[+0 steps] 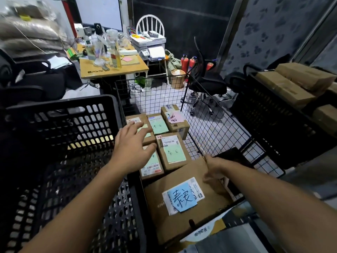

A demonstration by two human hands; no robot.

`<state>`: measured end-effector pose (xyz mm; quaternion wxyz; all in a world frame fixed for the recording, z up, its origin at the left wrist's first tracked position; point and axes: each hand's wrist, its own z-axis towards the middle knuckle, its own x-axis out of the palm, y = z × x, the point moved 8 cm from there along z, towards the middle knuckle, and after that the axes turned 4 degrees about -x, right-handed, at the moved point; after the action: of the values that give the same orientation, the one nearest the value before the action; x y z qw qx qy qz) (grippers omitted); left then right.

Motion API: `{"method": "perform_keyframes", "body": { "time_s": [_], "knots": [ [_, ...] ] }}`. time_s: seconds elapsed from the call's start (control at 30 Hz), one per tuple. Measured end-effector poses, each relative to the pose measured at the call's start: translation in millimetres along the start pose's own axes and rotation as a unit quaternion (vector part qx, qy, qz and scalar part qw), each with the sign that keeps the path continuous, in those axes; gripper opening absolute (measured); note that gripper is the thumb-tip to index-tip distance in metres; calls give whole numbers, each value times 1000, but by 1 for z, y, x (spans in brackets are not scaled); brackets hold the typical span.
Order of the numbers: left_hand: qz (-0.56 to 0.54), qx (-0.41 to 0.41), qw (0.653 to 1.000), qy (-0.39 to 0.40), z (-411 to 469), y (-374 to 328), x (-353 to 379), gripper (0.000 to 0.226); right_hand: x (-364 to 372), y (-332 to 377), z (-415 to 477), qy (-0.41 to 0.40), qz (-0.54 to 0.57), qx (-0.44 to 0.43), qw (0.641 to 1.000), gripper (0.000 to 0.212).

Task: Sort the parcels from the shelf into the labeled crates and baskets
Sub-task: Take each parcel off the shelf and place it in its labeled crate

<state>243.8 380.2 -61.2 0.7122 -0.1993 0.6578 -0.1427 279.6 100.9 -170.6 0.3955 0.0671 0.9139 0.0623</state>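
Note:
A black wire basket [215, 114] holds several small cardboard parcels with green notes [174, 152] and one with a pink note [175, 118]. A large brown parcel [175, 183] with a blue handwritten label lies tilted at the basket's near end. My left hand [132, 148] hovers spread open over the small parcels at the basket's left side. At the large parcel's far right edge my right hand [214, 170] rests, fingers curled down on the cardboard. An empty black plastic crate [62, 125] stands to the left of the basket.
Brown parcels [291, 83] are stacked on a black crate at the right. Beyond the basket stand an office chair [206, 83], red fire extinguishers [187, 63], a cluttered wooden desk [113, 64] and a white chair with a printer [151, 46].

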Motion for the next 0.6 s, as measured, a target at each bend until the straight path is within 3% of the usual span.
{"method": "perform_keyframes", "body": {
  "time_s": [0.07,0.2,0.33,0.47,0.6],
  "knots": [
    [2,-1,1000,4,1,0,0,53,3,-1,8,21,-2,14,1000,99],
    [-6,-4,1000,11,0,0,-1,66,10,-4,16,52,-86,11,995,72],
    [-6,-8,1000,17,-3,1,-2,66,-5,7,22,-34,-128,-27,991,77],
    [21,-6,999,26,-4,2,0,56,-27,26,12,-131,-147,-80,977,67],
    [46,24,999,9,-2,-6,-7,53,-44,27,-11,-179,-119,-71,974,59]
  ]
}}
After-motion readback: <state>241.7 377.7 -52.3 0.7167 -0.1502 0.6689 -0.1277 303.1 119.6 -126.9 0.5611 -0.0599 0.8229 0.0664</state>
